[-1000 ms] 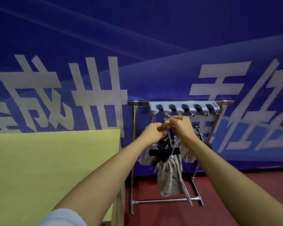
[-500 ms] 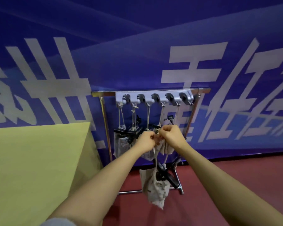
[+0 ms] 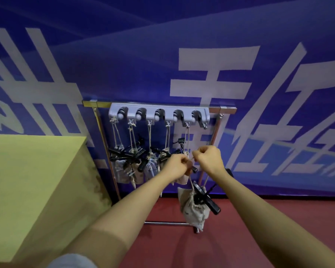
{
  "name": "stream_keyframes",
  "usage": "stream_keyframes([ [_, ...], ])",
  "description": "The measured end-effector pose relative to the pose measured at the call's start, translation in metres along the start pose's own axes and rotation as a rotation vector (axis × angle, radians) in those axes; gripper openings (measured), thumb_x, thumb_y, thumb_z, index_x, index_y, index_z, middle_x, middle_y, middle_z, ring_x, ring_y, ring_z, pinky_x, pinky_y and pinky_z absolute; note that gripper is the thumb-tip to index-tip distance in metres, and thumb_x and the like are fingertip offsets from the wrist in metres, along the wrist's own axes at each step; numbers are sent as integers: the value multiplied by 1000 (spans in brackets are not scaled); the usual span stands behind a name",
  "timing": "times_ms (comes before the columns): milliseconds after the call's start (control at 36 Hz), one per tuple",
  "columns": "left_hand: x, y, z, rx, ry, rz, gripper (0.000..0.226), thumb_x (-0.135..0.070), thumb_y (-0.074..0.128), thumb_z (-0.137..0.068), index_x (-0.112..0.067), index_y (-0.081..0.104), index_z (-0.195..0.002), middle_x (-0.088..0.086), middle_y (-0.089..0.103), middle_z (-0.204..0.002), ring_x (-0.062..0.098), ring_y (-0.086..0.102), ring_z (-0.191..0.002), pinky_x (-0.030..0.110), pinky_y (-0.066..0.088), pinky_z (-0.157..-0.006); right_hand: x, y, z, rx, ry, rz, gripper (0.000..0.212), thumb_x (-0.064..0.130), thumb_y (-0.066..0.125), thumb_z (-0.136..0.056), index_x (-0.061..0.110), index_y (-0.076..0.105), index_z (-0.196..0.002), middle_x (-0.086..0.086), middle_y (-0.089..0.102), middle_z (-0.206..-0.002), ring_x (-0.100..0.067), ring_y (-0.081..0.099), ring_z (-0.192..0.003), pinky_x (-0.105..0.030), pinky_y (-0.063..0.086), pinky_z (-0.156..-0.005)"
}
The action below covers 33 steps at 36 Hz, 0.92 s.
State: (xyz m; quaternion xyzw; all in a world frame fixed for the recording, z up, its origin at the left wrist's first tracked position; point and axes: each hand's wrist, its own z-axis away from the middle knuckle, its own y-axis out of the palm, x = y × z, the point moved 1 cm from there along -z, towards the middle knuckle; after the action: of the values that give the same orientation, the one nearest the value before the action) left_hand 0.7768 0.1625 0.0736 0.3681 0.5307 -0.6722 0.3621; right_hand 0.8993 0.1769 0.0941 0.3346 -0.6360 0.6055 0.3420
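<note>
A grey hook rail (image 3: 159,114) is fixed on a metal rack (image 3: 97,120) in front of a blue banner. Several small cloth pouches (image 3: 122,171) with black devices hang by cords from its hooks; the rightmost hook (image 3: 204,125) carries nothing. My left hand (image 3: 175,165) and my right hand (image 3: 207,157) are close together below the rail, each pinching the drawstring (image 3: 191,179) of a speckled cloth pouch (image 3: 192,208) that dangles beneath them. A black device (image 3: 207,200) sticks out of that pouch's mouth.
A yellow-green table top (image 3: 31,171) stands at the left, its corner next to the rack's left post. The floor (image 3: 211,244) is red. The rack's lower bar (image 3: 166,223) runs near the floor behind the dangling pouch.
Both hands and the pouch came down from the hook rail to below it and shifted right in view. The view turned right, so the table takes less room.
</note>
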Motion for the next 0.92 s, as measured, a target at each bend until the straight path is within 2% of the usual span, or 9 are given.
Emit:
stream_keyframes([
  [56,-6,6,-10,-6,3,26,26,-9,54,-94,-15,51,-69,-1,57,-61,-6,55,-40,5,40,-46,-6,-7,-10,-22,10,14,28,12,55,-77,8,40,-53,-8,35,-52,-21,30,-54,-33,26,-54],
  [111,-12,11,-22,-20,-8,54,22,-10,53,-95,-12,53,-73,6,61,-66,4,60,-50,19,50,-57,-11,-12,-22,-28,3,44,26,12,55,-78,8,42,-55,-8,39,-55,-21,32,-55,-33,27,-54],
  [194,-18,15,-41,-39,-14,55,17,-15,53,-95,-10,55,-79,16,67,-80,25,64,-67,35,50,-68,-20,-19,-41,-31,-16,73,28,13,55,-80,12,41,-55,-5,45,-54,-20,36,-55,-32,31,-56],
  [389,-24,13,-88,-121,-9,40,25,-15,54,-93,-20,54,-68,7,69,-77,29,69,-83,47,56,-81,-29,-24,-84,-53,-98,30,14,9,53,-83,6,51,-70,-2,47,-60,-18,39,-58,-32,33,-58],
  [500,-35,2,-116,-251,-13,-86,26,-21,51,-91,-22,54,-66,6,70,-81,26,67,-79,44,56,-72,-24,-23,-118,-23,-205,60,13,7,51,-93,9,57,-82,1,50,-65,-9,43,-55,-22,33,-55],
  [583,-43,-1,-136,-253,25,-254,19,-24,48,-94,-17,60,-81,5,69,-84,25,64,-76,35,48,-60,-27,-22,-141,-75,-222,93,12,8,51,-95,4,63,-94,-2,56,-80,-9,49,-66,-19,35,-58],
  [722,-51,5,-162,-265,60,-425,18,-20,43,-96,-15,59,-89,4,68,-83,25,64,-78,34,47,-64,-40,-22,-166,-128,-157,47,12,5,52,-93,5,61,-100,-5,62,-93,-17,57,-82,-23,43,-69],
  [833,-41,15,-178,-256,-6,-487,18,-20,43,-97,-15,60,-93,5,65,-90,26,61,-83,32,40,-61,-55,-20,-175,-50,-80,78,9,6,50,-94,9,57,-89,-4,58,-81,-16,50,-69,-26,37,-59],
  [917,-30,22,-182,-239,-59,-485,19,-21,44,-97,-16,62,-90,7,68,-93,29,64,-87,31,42,-62,-62,-16,-173,-2,-56,87,31,5,48,-95,23,43,-70,4,46,-66,-10,39,-58,-26,31,-53],
])
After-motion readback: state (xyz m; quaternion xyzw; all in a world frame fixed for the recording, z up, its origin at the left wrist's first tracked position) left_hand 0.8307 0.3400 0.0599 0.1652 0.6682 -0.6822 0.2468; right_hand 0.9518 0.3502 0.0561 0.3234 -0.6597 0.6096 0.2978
